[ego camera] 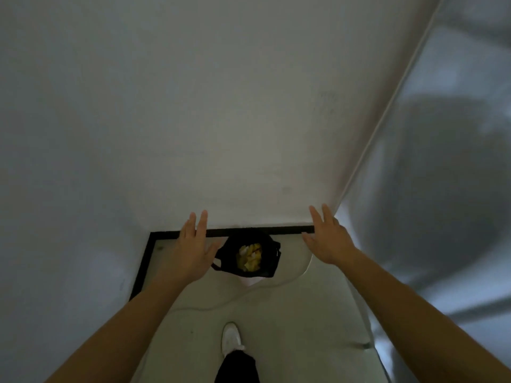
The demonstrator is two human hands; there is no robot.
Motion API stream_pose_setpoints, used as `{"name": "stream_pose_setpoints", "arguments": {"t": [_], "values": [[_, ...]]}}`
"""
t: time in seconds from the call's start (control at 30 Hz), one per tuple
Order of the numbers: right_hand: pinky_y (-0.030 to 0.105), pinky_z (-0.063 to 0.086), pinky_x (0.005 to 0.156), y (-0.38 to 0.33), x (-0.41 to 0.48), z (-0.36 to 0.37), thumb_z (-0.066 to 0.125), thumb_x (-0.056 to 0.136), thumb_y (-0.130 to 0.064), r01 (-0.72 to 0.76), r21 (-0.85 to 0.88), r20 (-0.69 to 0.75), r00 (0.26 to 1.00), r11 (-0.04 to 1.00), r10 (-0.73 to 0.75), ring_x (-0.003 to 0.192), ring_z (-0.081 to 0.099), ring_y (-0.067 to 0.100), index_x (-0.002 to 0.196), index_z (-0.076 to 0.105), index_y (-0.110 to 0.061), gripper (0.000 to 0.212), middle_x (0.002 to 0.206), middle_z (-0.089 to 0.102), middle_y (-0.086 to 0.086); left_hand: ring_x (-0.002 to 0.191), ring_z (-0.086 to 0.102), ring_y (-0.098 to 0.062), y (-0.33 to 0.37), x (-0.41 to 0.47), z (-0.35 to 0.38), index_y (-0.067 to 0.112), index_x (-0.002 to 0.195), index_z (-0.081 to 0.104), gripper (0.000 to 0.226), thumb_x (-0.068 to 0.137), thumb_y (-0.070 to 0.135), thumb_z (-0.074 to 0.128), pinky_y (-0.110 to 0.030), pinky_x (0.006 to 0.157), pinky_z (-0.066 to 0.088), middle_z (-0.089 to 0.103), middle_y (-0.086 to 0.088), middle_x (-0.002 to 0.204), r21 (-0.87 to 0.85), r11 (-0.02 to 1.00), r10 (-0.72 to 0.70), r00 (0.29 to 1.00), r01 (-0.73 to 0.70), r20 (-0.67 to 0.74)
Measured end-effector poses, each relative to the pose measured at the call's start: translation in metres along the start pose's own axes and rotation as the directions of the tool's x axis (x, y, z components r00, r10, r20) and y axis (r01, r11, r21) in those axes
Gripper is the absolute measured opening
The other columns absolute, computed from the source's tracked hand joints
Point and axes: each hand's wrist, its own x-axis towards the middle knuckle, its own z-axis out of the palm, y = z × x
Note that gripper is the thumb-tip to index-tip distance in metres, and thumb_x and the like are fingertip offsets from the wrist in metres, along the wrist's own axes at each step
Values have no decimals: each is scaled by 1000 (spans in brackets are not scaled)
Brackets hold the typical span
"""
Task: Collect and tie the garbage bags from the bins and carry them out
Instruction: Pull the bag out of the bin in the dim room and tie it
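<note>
- Garbage bag (269,257): black, mouth open, standing on the floor (290,327) against the foot of the back wall (221,120). Not tied. A loop handle sticks out on its left side and another on its right.
- Rubbish (250,257): yellow and pale scraps, lying inside the bag and visible through its open mouth.
- Bin (250,280): only a small pale edge shows under the near side of the bag. Its shape cannot be made out.
- Left hand (193,250): stretched out to the left of the bag, back of the hand up, fingers straight and slightly spread, thumb pointing toward the bag. It holds nothing. Its thumb side overlaps the bag's left edge in this view, but whether it touches cannot be told.
- Right hand (327,241): stretched out to the right of the bag and apart from it, fingers straight and spread, holding nothing.
- Skirting strip (249,232): black, running along the wall foot directly behind the bag and turning down the wall left of the bag.
- Shoe (231,338): white, planted on the floor in front of the bag, below a black trouser leg (237,367).
- Shiny panel (442,189): grey and reflective, standing well to the right of the bag.
- Lighting: dim, so fine detail is blurred.
</note>
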Motion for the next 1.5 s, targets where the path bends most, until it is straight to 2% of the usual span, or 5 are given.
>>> {"name": "stream_pose_setpoints", "arguments": {"t": [0.7, 0.97, 1.23, 1.37, 1.5], "values": [[39, 30, 111, 56, 311, 413, 48, 100, -44, -643, 346, 521, 737, 683, 430, 140, 36, 34, 155, 18, -12, 71, 155, 30, 18, 149, 20, -37, -238, 292, 379, 7, 157, 9, 80, 99, 32, 56, -48, 118, 23, 14, -20, 163, -118, 712, -626, 702, 692, 339], [42, 50, 100, 83, 357, 539, 68, 69, -71, -710, 583, 594, 704, 395, 389, 119, 60, 21, 140, 48, -25, 88, 131, 61, -5, 133, 48, -35, -319, 323, 488, 27, 157, -11, 106, 89, 51, 66, -51, 102, 48, 24, -10, 162, -447, 142, -825, 355, 883, 440], [42, 51, 94, 108, 381, 546, 57, 87, -37, -614, 607, 251, 751, 505, 611, 110, 61, 27, 127, 57, -9, 48, 117, 65, 9, 102, 72, -23, -293, 340, 524, 14, 135, 53, 51, 91, 35, 68, -39, 71, 62, 69, -7, 123, -636, 73, -668, 511, 768, 541], [42, 52, 93, 131, 381, 537, 51, 93, -48, -671, 621, 293, 677, 404, 675, 108, 62, 25, 121, 58, -9, 48, 114, 64, 8, 99, 68, -18, -254, 358, 525, 15, 112, 61, 19, 97, 26, 62, -30, 80, 60, 68, -2, 109, -638, 306, -697, 623, 706, 355], [27, 36, 73, 142, 371, 519, 39, 103, -34, -614, 511, 118, 744, 602, 658, 90, 57, 26, 97, 59, -8, 34, 95, 60, 11, 70, 55, -5, -235, 365, 507, 8, 94, 63, 18, 97, 26, 60, -12, 56, 41, 57, 8, 77, -525, 565, -702, 705, 636, 99]]}}
